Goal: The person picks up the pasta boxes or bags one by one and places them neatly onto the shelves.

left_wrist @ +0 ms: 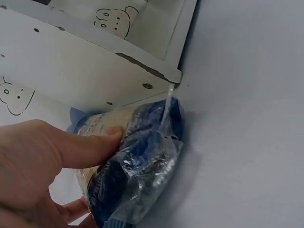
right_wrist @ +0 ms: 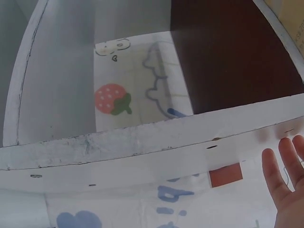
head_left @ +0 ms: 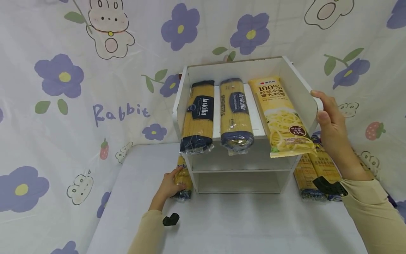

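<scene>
My left hand (head_left: 170, 184) grips a pack of spaghetti (head_left: 184, 180) beside the left side of a white shelf unit (head_left: 242, 170). In the left wrist view my thumb presses on the wrapper of that spaghetti pack (left_wrist: 142, 156), whose dark blue, clear-ended tip faces out along the shelf's bottom corner. My right hand (head_left: 333, 132) holds the front end of the shelf's right side panel, thumb low and index finger over the upper edge. The fingers (right_wrist: 280, 166) appear next to the white panel in the right wrist view.
On the top board lie a navy-banded spaghetti pack (head_left: 200, 118), a second one (head_left: 236, 114) and a yellow noodle pack (head_left: 282, 116), all jutting over the front. More pasta packs (head_left: 312, 173) stand right of the shelf. A patterned cloth (head_left: 127, 81) hangs behind the white table (head_left: 222, 222).
</scene>
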### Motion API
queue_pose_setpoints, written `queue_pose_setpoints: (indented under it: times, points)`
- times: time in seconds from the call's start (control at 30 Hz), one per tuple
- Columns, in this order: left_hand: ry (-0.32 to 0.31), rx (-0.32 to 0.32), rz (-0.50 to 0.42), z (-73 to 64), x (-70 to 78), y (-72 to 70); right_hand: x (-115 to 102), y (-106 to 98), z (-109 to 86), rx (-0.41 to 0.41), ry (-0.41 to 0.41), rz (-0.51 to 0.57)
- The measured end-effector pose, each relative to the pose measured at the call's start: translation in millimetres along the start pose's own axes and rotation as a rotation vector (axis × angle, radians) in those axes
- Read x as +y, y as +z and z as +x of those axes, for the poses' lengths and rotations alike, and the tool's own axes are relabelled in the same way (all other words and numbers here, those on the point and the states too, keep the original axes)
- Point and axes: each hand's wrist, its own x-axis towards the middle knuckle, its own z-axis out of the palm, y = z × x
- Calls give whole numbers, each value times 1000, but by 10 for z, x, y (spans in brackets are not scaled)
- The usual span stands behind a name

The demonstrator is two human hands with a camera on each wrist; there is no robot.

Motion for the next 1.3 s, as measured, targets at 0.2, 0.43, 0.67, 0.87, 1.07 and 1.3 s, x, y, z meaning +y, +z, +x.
queue_pose_setpoints:
  times: [0.2, 0.43, 0.67, 0.87, 1.07, 1.3]
  points:
    - [37, -39, 10, 20, 93, -59, -7, -27, -7, 5, 1, -61]
    - [1, -186, -101, 13, 134, -179, 1, -11, -22, 3, 15, -98]
    - [-9, -279, -251, 26, 74, -268, 14, -18, -4, 5, -17, -109]
    - [-29, -321, -403, -115, -84, -256, 2, -23, -8, -2, -28, -126]
    - [-35, -264, -511, -267, -213, -236, 19, -31, -8, 5, -15, -135]
    - [30, -162, -625, -372, -155, -316, 40, -36, 10, 8, -39, -158]
